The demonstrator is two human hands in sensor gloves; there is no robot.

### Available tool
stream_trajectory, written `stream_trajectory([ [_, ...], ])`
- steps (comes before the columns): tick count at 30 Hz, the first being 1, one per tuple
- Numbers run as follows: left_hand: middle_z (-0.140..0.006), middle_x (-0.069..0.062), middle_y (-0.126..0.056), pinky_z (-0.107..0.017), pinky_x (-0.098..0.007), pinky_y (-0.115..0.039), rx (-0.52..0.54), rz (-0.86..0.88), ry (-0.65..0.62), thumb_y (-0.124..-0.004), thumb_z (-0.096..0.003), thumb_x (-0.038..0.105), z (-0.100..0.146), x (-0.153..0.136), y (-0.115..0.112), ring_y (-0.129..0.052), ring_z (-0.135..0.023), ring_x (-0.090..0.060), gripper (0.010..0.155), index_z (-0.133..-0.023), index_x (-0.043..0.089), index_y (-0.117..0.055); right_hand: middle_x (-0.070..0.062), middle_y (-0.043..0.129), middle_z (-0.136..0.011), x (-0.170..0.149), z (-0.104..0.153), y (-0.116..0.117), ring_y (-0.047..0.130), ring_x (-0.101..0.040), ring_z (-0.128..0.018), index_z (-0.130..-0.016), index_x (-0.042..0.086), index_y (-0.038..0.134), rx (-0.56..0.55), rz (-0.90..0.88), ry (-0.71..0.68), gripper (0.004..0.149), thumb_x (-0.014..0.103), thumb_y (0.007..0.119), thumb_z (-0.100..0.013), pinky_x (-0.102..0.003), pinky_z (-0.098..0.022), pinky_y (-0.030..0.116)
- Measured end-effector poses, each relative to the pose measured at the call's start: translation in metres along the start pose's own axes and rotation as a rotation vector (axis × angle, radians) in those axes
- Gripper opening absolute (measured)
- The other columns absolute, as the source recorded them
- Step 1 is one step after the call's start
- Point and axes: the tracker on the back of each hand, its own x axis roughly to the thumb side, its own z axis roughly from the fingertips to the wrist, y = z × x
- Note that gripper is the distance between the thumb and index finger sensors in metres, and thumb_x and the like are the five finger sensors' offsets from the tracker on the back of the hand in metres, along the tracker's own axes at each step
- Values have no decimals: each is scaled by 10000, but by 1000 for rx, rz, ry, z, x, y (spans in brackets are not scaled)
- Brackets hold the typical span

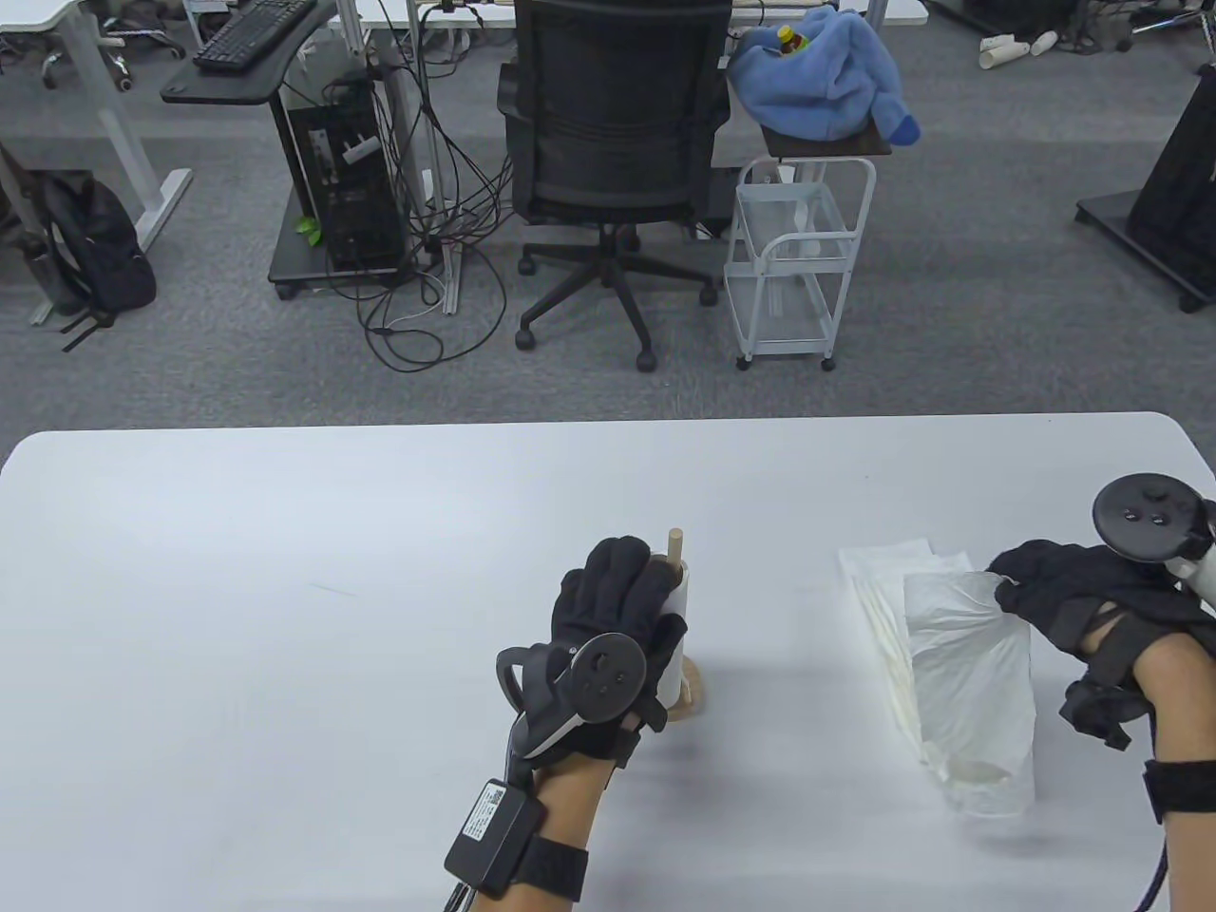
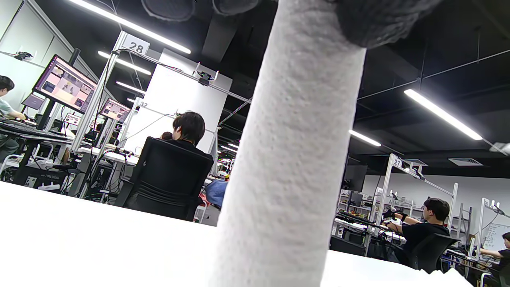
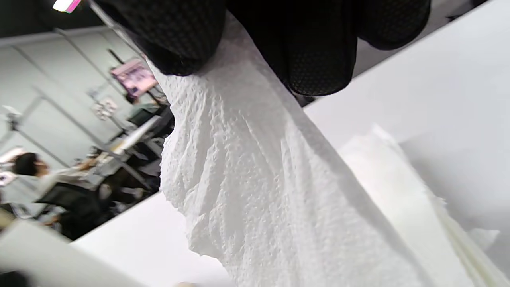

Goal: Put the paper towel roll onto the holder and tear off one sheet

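Note:
A thin white paper towel roll [image 1: 680,608] stands upright on the wooden holder [image 1: 694,692], whose post [image 1: 676,543] pokes out above it. My left hand [image 1: 622,603] is wrapped round the roll from the left. In the left wrist view the roll [image 2: 291,159] fills the middle, with gloved fingertips [image 2: 382,20] on its top. My right hand [image 1: 1024,578] pinches the top edge of a loose sheet [image 1: 974,684], which hangs down to the table at the right. In the right wrist view the fingers [image 3: 318,48] clamp the embossed sheet [image 3: 259,179].
Several flat paper towel sheets [image 1: 888,575] lie stacked on the white table [image 1: 285,617] under and left of the hanging sheet; they show in the right wrist view as a stack [image 3: 418,207]. Beyond the table's far edge stand an office chair [image 1: 613,142] and a white cart [image 1: 798,256].

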Motion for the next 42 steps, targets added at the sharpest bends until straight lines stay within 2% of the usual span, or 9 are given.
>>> stream_trajectory([
  [8, -1131, 127, -205, -822, -550, -453, -2, 9, 1, -671, -497, 513, 0, 1, -1, -348, -1142, -219, 625, -993, 485, -292, -145, 670, -952, -58, -64, 49, 746, -401, -797, -819, 219, 809, -84, 47, 198, 380, 304, 754, -452, -563, -632, 569],
  [12, -1131, 127, -210, -822, -551, -453, -2, 13, 4, -673, -499, 511, 0, 1, -1, -350, -1142, -219, 623, -993, 483, -295, -145, 575, -1031, -74, -79, 74, 649, -425, -884, -832, 234, 797, -137, 115, 248, 384, 327, 747, -462, -559, -655, 540],
  [16, -1130, 121, -209, -822, -551, -454, -2, 14, 5, -673, -499, 509, 0, 1, -1, -353, -1142, -215, 625, -993, 480, -290, -153, 537, -1041, -85, -85, 91, 641, -426, -864, -839, 224, 787, -180, 157, 294, 386, 330, 742, -470, -516, -610, 586],
  [20, -1132, 110, -228, -821, -551, -460, 1, 7, 7, -680, -496, 508, -1, 1, 0, -365, -1142, -212, 624, -993, 474, -303, -151, 524, -1042, -85, -84, 98, 667, -401, -829, -860, 231, 759, -227, 255, 310, 401, 347, 744, -476, -472, -569, 617],
  [24, -1131, 115, -240, -824, -549, -457, -10, 16, 24, -695, -493, 506, -2, 2, 2, -406, -1138, -201, 618, -988, 475, -327, -145, 392, -1083, -80, -77, 98, 603, -405, -874, -997, 263, 524, -223, 285, 367, 586, 445, 740, -483, -474, -598, 584],
  [27, -1130, 120, -240, -825, -545, -459, -17, 19, 36, -700, -494, 506, -1, 3, 3, -413, -1136, -197, 634, -991, 467, -309, -140, 353, -1091, -72, -69, 95, 580, -407, -894, -1011, 237, 464, -218, 344, 369, 616, 419, 731, -487, -476, -599, 582],
  [32, -1129, 107, -120, -836, -579, -361, -76, 27, 26, -691, -508, 500, 0, -3, 4, -244, -1153, -229, 801, -1010, 444, -69, -138, 314, -1107, -53, -54, 90, 540, -421, -930, -1038, 241, 402, -212, 359, 361, 670, 448, 722, -487, -492, -618, 567],
  [34, -1120, 75, -70, -821, -593, -360, -38, 40, 24, -688, -506, 523, 3, -10, 14, -188, -1140, -260, 846, -1008, 409, -16, -141, 299, -1112, -44, -49, 88, 522, -430, -943, -1050, 246, 373, -226, 336, 334, 692, 466, 712, -488, -507, -635, 551],
  [42, -1135, 49, -117, -808, -619, -346, 36, 124, 57, -686, -507, 526, 37, -30, 55, -191, -1138, -285, 789, -1056, 365, -142, -142, 263, -1129, 0, -30, 104, 402, -439, -1030, -1061, 257, 364, -205, 260, 187, 675, 459, 680, -501, -588, -726, 421],
])
